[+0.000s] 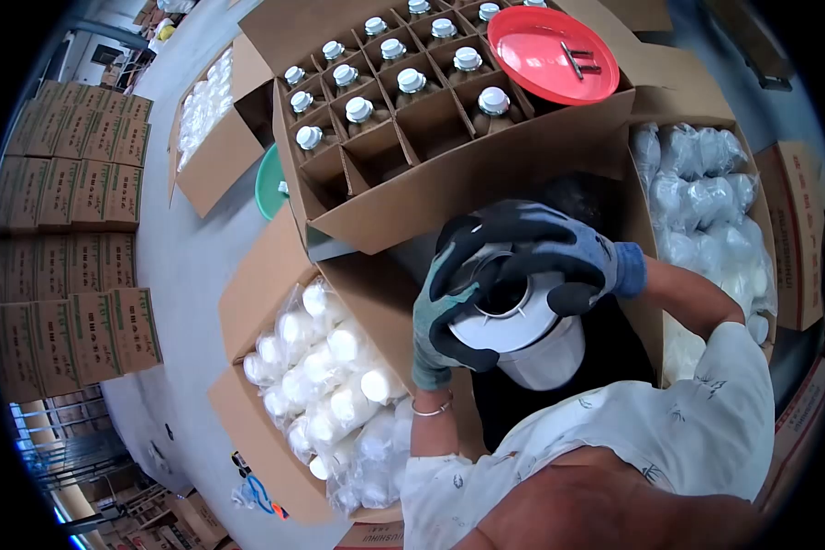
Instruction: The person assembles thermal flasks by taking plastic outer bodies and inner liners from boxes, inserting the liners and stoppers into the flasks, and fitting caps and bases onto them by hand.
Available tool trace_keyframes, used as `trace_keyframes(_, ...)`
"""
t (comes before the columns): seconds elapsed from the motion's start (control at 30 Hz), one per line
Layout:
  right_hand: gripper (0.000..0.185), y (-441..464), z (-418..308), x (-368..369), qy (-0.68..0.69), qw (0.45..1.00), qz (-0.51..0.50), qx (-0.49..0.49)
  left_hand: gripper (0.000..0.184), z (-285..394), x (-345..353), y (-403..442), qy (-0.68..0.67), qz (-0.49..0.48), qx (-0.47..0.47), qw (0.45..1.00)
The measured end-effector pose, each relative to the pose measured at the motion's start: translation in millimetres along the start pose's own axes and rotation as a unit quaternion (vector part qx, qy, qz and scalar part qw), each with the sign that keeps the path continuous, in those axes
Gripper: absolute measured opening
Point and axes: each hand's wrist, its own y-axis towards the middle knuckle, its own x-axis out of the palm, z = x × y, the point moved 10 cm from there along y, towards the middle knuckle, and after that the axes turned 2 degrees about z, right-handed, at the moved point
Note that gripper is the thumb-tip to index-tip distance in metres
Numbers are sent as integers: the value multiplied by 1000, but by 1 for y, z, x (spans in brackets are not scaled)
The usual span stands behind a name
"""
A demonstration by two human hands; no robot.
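Both my hands wear blue-grey gloves with dark coated fingers. My left hand [445, 316] curls around the left side of a white round plastic container [545, 356] in front of my body. My right hand [555, 252] arches over the container's far and right side, its fingers wrapped around the top. A ring-shaped opening with a dark inside shows between the hands. The fingers partly cover that rim, so anything small beneath them is hidden. Just beyond my hands stands a divided cardboard box [467, 183] with several white-capped bottles [411, 82] upright in its compartments.
A red plastic lid-like dish [545, 57] with small metal pieces rests on the divided box's right corner. Open cartons of plastic-wrapped white containers stand at left [316, 367] and right [706, 211]. Stacked cartons [73, 202] line the far left. Blue-handled scissors [261, 495] lie lower left.
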Motion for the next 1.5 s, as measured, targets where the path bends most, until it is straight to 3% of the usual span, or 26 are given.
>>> trace_keyframes(0.07,58,6,20,-29,-66,988,109,87,76,-58,-27,-25,-234,129,-116,957)
trace_keyframes(0.13,60,14,30,-45,-125,968,179,125,82,-54,-17,7,-514,292,-143,794)
trace_keyframes(0.2,61,39,22,-19,-187,979,80,35,86,-67,-28,21,-341,280,-170,881)
trace_keyframes(0.23,62,50,19,-3,-217,976,29,-10,86,-66,-12,31,-496,246,-164,817)
trace_keyframes(0.27,55,58,32,4,-174,983,47,13,86,-62,4,39,-636,203,-154,729)
trace_keyframes(0.37,67,66,76,4,-10,987,114,113,76,-54,-18,40,-288,264,-89,916)
trace_keyframes(0.4,69,57,106,20,141,966,135,171,70,-42,-30,41,-127,292,-45,947)
trace_keyframes(0.47,74,49,109,27,311,921,179,154,57,-5,-38,51,197,239,96,946)
trace_keyframes(0.5,73,48,127,41,413,880,99,212,58,4,-31,52,310,180,151,922)
trace_keyframes(0.53,69,48,139,37,378,895,62,229,58,0,-36,59,310,160,129,928)
trace_keyframes(0.6,62,48,169,1,71,965,34,251,60,-20,-52,70,299,155,92,937)
trace_keyframes(0.63,59,48,189,-21,-131,951,31,276,59,-37,-62,76,287,168,77,940)
trace_keyframes(0.7,55,39,232,-48,-409,851,26,329,62,-91,-97,79,248,286,16,925)
trace_keyframes(0.73,53,30,252,-50,-431,833,16,346,60,-106,-99,86,337,274,26,900)
trace_keyframes(0.8,51,6,301,-53,-475,794,-7,380,65,-139,-89,101,492,209,-53,844)
trace_keyframes(0.87,52,7,302,-51,-409,791,-52,452,76,-172,-82,101,603,157,-76,778)
trace_keyframes(0.9,52,5,305,-48,-373,787,-73,486,76,-168,-84,102,604,166,-103,773)
trace_keyframes(1.0,48,40,262,-59,-438,829,-9,348,69,-132,-77,99,636,179,-144,737)
trace_keyframes(1.1,43,95,148,-90,-527,835,132,85,59,-78,-67,98,402,254,75,876)
trace_keyframes(1.13,44,111,104,-98,-516,842,156,31,49,-71,-62,102,215,260,17,941)
trace_keyframes(1.17,44,122,62,-104,-504,844,180,-25,54,-80,-56,106,48,228,-26,972)
trace_keyframes(1.23,44,124,11,-104,-451,877,159,-53,64,-89,-31,112,-288,146,-109,940)
trace_keyframes(1.3,48,110,-27,-90,-402,900,159,-62,73,-79,8,114,-586,40,-174,790)
trace_keyframes(1.33,51,93,-34,-78,-407,896,165,-64,73,-81,5,107,-590,72,-166,787)
trace_keyframes(1.43,60,37,-31,-49,-380,905,163,-97,65,-97,-30,84,-306,136,-82,939)
trace_keyframes(1.5,61,14,-28,-47,-263,956,125,-26,59,-99,-58,67,-89,167,-22,982)
